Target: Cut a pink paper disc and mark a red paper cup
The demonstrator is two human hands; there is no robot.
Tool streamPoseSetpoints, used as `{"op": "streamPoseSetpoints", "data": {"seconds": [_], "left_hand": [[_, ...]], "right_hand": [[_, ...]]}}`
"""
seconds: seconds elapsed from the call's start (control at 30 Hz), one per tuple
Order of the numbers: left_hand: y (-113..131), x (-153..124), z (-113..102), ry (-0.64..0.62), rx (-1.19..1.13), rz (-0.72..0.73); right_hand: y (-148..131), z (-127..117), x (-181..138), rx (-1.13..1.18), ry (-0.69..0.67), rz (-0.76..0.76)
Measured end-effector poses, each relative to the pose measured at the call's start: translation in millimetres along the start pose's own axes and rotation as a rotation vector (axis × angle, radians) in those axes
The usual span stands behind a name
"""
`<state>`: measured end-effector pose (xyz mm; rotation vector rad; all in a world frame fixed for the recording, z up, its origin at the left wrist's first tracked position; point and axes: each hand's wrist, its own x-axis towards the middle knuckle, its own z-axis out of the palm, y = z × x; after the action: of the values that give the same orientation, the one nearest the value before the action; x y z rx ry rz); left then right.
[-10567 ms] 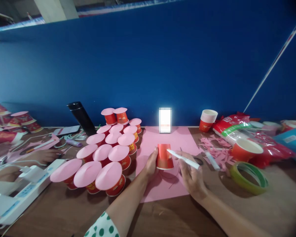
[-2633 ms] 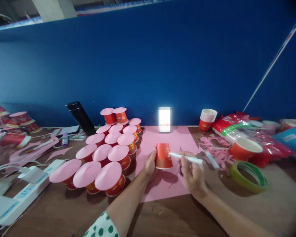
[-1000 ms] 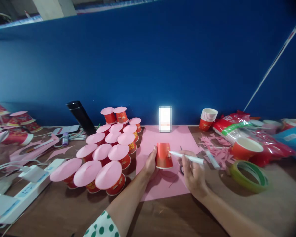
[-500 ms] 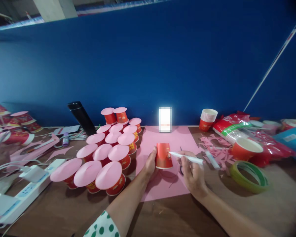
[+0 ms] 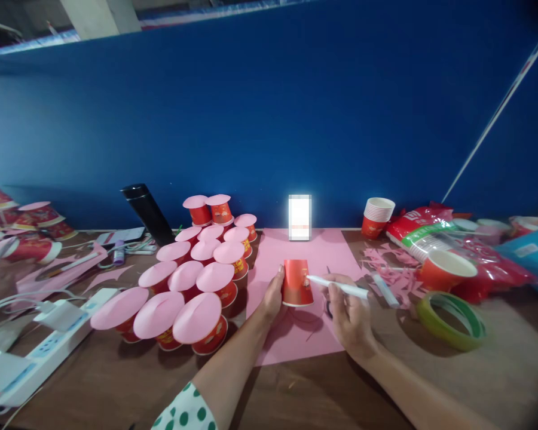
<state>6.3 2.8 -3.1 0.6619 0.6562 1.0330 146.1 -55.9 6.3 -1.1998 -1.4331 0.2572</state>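
An upside-down red paper cup (image 5: 297, 282) is in front of me, above a pink paper sheet (image 5: 305, 246). My left hand (image 5: 273, 292) grips the cup's left side. My right hand (image 5: 350, 313) is closed around a white pen (image 5: 341, 286), and the pen's tip meets or nearly meets the cup's right side. Under my right hand, part of a dark-handled tool (image 5: 329, 307) shows, too hidden to name. Left of my hands stand several upturned red cups (image 5: 210, 339), each topped with a pink paper cone (image 5: 197, 318).
At left lie a white power strip (image 5: 56, 343), a black flask (image 5: 147, 214) and a co-worker's hand (image 5: 0, 278). To the right are stacked cups (image 5: 378, 216), pink scraps (image 5: 392, 269), a tape roll (image 5: 451, 321) and a red plastic bag (image 5: 419, 224). A bright phone (image 5: 300, 217) stands behind.
My hands, the cup and the pen hold almost the same place. At the far left, the co-worker's hand has come further into view.
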Motion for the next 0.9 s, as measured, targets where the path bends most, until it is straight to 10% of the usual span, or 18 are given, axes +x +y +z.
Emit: {"op": "streamPoseSetpoints", "data": {"seconds": [0.9], "left_hand": [[-5.3,5.1,-7.8,-0.124,-0.044,0.051]], "right_hand": [[2.8,0.5,-2.8,0.031,-0.085,-0.095]]}}
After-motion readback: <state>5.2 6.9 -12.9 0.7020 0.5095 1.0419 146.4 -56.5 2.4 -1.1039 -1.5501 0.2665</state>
